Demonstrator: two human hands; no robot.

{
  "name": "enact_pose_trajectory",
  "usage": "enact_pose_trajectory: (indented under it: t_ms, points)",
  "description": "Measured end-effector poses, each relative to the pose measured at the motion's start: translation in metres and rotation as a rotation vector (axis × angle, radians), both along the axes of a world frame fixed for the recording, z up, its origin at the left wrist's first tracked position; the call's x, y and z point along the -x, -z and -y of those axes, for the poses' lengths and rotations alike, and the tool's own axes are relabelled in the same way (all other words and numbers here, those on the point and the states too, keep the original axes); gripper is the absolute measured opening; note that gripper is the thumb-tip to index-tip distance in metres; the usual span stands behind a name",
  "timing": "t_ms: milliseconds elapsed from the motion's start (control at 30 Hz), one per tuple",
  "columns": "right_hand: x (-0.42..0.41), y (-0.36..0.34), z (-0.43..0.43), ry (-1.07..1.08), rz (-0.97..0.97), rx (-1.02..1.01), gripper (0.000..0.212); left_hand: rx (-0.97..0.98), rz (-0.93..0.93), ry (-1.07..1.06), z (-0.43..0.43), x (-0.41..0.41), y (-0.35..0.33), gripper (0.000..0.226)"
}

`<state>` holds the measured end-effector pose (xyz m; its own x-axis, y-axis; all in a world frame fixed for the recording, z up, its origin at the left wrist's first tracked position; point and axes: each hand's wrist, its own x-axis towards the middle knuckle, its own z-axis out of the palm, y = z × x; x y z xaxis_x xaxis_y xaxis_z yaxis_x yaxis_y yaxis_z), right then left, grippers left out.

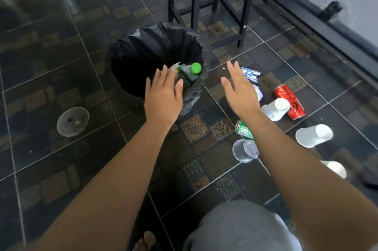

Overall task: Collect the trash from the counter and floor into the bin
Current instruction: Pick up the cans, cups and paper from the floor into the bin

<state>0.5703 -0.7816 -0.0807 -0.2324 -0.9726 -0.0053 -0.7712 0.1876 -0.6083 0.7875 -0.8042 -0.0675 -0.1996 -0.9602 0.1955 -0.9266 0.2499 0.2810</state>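
Beyond the left hand [163, 95] | spread, gripping nothing | green-capped bottle [187, 75] over bin [122, 50]: likely light, crushable, best held mid-body | right hand [239, 89] open, empty

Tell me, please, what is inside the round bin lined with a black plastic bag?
At the black-bagged bin's near rim, a green-capped plastic bottle shows beyond the left hand; the depths are too dark to see.

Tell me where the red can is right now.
In the head view, the red can lies on its side on the floor at right, beside a white cup.
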Motion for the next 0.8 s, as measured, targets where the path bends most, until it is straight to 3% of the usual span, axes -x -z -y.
enact_pose_trajectory:
  t_ms: [267,467,633,800]
  points:
    - [0.082,0.033,-0.1,0.125,-0.11,-0.122,0.055,0.06,-0.001,0.284,-0.065,0.097,0.031,0.056]
    - [0.112,0.072,-0.145,0.099,-0.208,-0.35,0.066,-0.255,0.212,0.657,-0.108,0.146,0.086,0.08]
    - [0.12,0.105,-0.141,-0.013,-0.351,-0.464,0.072,-0.369,0.213,0.734,-0.112,0.161,0.117,0.082]
    - [0.119,0.138,-0.128,-0.061,-0.53,-0.47,0.08,-0.382,0.132,0.741,-0.107,0.159,0.127,0.068]
